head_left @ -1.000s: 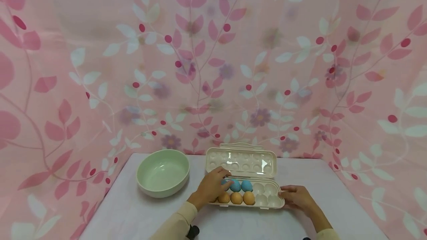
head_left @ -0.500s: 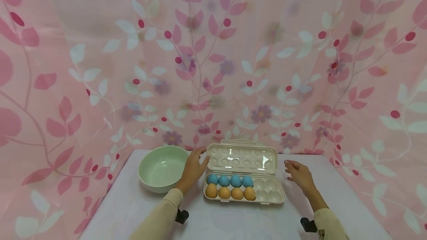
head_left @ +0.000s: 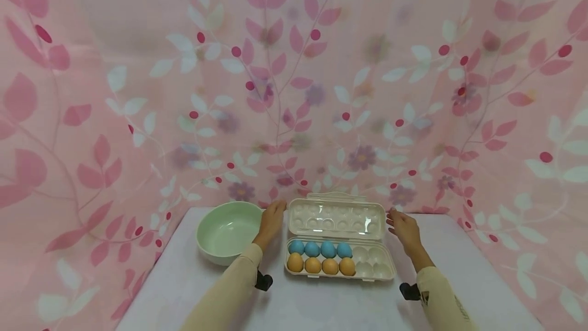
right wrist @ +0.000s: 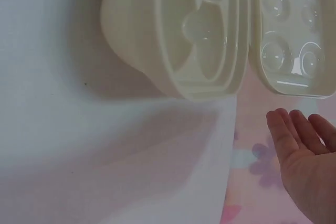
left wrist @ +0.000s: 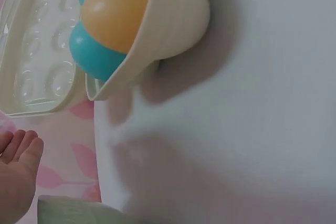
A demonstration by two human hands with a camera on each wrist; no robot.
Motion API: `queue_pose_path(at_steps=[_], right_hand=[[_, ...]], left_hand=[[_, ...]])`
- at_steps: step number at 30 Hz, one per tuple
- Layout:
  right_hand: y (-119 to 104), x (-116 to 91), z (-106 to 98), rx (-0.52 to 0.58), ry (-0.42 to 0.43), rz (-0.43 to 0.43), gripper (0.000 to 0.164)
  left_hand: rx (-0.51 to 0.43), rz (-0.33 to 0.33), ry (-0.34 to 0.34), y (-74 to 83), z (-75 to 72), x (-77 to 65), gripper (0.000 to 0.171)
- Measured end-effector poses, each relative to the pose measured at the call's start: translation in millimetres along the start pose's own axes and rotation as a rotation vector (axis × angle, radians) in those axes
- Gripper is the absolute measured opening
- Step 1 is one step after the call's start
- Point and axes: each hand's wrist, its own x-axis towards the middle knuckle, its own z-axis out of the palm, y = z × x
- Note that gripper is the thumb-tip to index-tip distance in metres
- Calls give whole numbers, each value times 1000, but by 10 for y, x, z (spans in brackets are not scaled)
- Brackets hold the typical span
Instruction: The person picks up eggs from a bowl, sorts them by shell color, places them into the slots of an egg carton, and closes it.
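Observation:
A cream plastic egg carton (head_left: 372,271) lies with its lid (head_left: 337,223) raised at the back. Its left part holds a back row of blue eggs (head_left: 328,249) and a front row of orange eggs (head_left: 329,266); the cups at the right end are bare. My left hand (head_left: 270,223) is beside the lid's left edge, fingers extended. At the lid's right edge is my right hand (head_left: 406,231), its fingers fairly straight. The left wrist view shows a gap between the left fingertips (left wrist: 32,142) and the lid; in the right wrist view the fingertips (right wrist: 272,116) stay just short of its corner.
A pale green bowl (head_left: 216,258) stands left of the carton, partly behind my left hand and forearm. Pink floral cloth (head_left: 317,80) hangs around the back and sides of the white-covered table (head_left: 335,305).
My left hand has left the eggs and moved back to the lid's left side. My right hand has let go of the carton's right end and moved up beside the lid.

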Motion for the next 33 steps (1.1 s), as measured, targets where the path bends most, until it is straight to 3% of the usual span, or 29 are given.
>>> queue_pose_path(at_steps=[11, 17, 24, 33], right_hand=[[-44, 263, -5, 40, -39, 33, 76], [-39, 260, 28, 84, -53, 41, 76], [-79, 224, 65, 113, -30, 27, 75], [-80, 136, -25, 178, -59, -18, 76]], left_hand=[[-64, -127, -53, 28, 118, 195, 55], [-26, -102, -39, -18, 169, 99, 65], [-61, -93, -18, -25, 156, 65, 70], [-120, -96, -28, 13, 131, 74, 56]])
